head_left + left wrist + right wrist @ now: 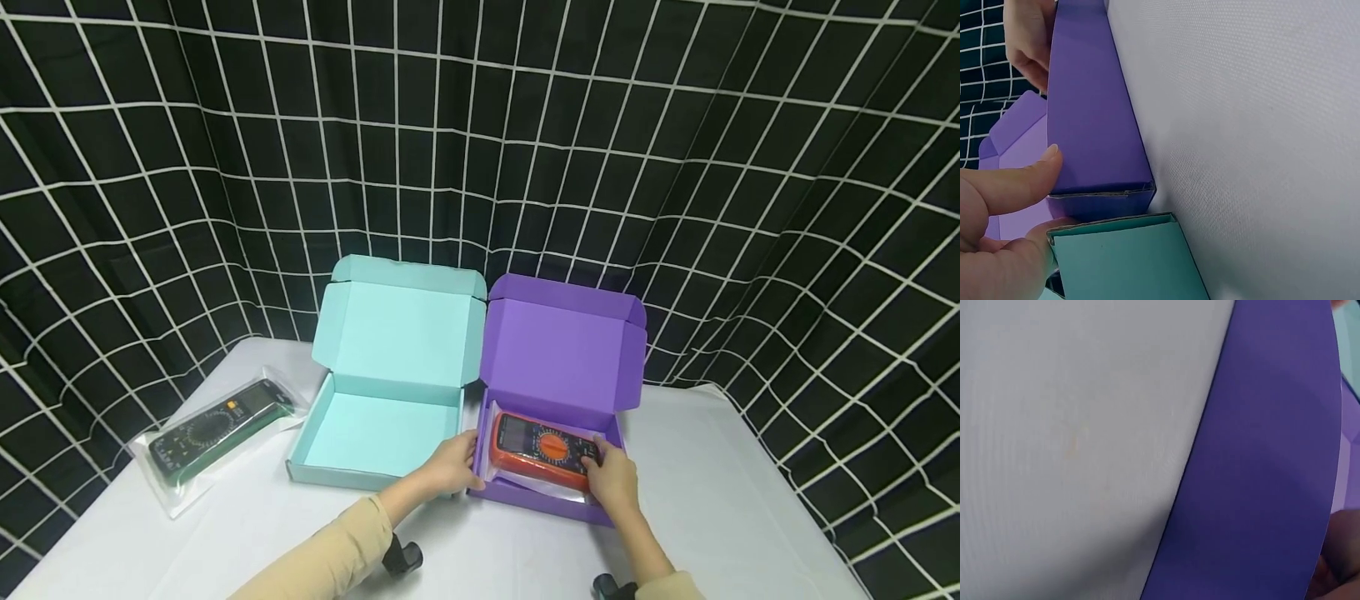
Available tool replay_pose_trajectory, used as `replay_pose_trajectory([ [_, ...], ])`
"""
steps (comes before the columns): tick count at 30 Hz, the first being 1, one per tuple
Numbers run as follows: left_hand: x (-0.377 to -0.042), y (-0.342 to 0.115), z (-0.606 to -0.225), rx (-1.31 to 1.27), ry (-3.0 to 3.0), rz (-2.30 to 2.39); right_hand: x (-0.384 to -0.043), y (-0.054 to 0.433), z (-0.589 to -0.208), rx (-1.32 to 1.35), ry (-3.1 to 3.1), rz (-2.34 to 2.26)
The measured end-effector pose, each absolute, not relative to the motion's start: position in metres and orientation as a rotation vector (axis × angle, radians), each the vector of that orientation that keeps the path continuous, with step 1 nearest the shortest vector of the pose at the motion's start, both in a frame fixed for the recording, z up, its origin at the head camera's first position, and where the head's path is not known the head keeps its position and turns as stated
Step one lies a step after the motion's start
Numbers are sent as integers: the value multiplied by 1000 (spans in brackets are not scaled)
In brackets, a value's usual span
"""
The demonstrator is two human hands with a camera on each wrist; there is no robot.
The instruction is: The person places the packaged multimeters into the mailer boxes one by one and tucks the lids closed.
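An orange multimeter (553, 448) in a clear plastic bag lies inside the open purple box (543, 503), its dial facing up. My right hand (612, 482) grips the multimeter's right end, with the thumb over its face. In the right wrist view only part of that hand shows, beyond the purple front wall (1254, 450). My left hand (452, 463) holds the purple box at its front left corner. The left wrist view shows the left thumb (1025, 181) at the top edge of the purple wall and fingers beside the teal box (1125, 262).
Left of the purple box stands an open teal box (375, 425) with its lid raised. A dark multimeter with a green edge (217, 429) lies bagged at the table's left. A black grid-patterned cloth (480, 125) hangs behind the white table (720, 500).
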State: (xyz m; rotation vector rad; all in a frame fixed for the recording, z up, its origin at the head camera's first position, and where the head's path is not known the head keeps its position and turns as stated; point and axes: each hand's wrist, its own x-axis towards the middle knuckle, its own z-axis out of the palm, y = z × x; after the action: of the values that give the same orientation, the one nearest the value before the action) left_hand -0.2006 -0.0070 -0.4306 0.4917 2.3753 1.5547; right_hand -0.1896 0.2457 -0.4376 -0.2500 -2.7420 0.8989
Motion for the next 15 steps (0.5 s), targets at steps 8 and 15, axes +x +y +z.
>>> replay_pose_trajectory([
  [8, -202, 1, -426, 434, 2385, 1581, -193, 256, -429, -247, -2555, 967],
  [15, -234, 0, -415, 143, 1850, 1999, -204, 268, -421, -331, -2486, 1029],
])
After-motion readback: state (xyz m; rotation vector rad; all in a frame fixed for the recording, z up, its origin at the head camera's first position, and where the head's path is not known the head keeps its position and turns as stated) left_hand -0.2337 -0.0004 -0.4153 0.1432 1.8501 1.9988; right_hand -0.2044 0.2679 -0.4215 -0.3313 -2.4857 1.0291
